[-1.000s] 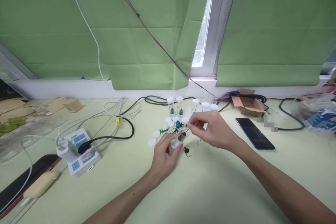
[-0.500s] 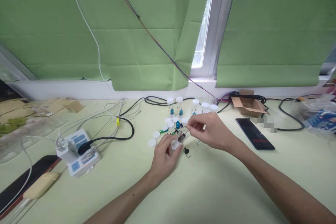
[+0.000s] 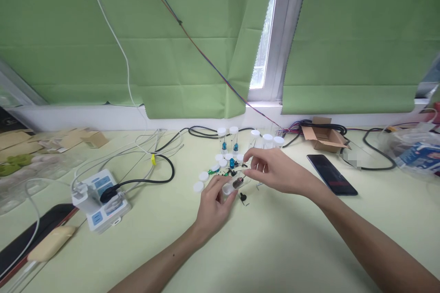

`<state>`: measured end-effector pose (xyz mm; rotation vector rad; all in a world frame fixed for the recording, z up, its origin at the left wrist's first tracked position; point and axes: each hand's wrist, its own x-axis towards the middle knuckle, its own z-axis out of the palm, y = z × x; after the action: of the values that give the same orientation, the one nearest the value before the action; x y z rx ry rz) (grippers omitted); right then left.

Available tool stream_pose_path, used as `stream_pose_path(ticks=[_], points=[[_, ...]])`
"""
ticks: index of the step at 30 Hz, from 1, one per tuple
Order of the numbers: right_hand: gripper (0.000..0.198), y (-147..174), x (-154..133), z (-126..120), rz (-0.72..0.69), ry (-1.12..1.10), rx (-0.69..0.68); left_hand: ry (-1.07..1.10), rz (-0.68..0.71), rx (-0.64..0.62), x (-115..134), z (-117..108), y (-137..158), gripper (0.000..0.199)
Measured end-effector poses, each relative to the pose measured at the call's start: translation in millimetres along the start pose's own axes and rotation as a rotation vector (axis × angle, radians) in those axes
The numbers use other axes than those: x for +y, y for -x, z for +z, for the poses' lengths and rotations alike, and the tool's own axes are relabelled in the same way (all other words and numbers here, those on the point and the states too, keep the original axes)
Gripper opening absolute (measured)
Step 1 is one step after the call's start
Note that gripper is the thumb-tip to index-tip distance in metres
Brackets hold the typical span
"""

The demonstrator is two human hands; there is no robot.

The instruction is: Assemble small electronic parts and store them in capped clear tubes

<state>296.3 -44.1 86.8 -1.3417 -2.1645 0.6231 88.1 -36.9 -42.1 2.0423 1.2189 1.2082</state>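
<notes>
My left hand (image 3: 216,206) is closed around a clear tube (image 3: 228,189) with a whitish end, tilted toward the right. A small dark cylindrical part (image 3: 238,182) shows inside it. Close to the tube's other end is my right hand (image 3: 270,169), thumb and forefinger a little apart, and nothing can be made out between them. Just beyond lie several white round caps (image 3: 203,176), a blue part (image 3: 232,163), small green and black pieces and thin metal bits. In front of the hands rest a black knob-like part (image 3: 243,197) and a small L-shaped metal key (image 3: 245,204).
Clear tubes with white caps (image 3: 233,131) stand at the back, two holding blue parts. A dark phone (image 3: 330,175) and an open cardboard box (image 3: 325,139) are on the right. To the left sit a power strip (image 3: 103,201) with cables, a tablet-like device (image 3: 51,219) and packaging (image 3: 20,155).
The thumb and forefinger of my right hand have parted from a pinch near the tube's end. The dark part sits lower in the tube. My left hand keeps its hold.
</notes>
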Motion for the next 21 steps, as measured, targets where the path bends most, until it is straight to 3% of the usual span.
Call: stream_pose_path(ticks=[10, 21], points=[[0.028, -1.6, 5.1, -4.2, 0.038, -0.056, -0.28, -0.027, 0.035, -0.005, -0.8, -0.2, 0.9, 0.025], [0.022, -3.0, 9.6, -4.6, 0.044, -0.074, -0.339, -0.05, 0.032, -0.016, -1.6, -0.2, 1.9, 0.025]])
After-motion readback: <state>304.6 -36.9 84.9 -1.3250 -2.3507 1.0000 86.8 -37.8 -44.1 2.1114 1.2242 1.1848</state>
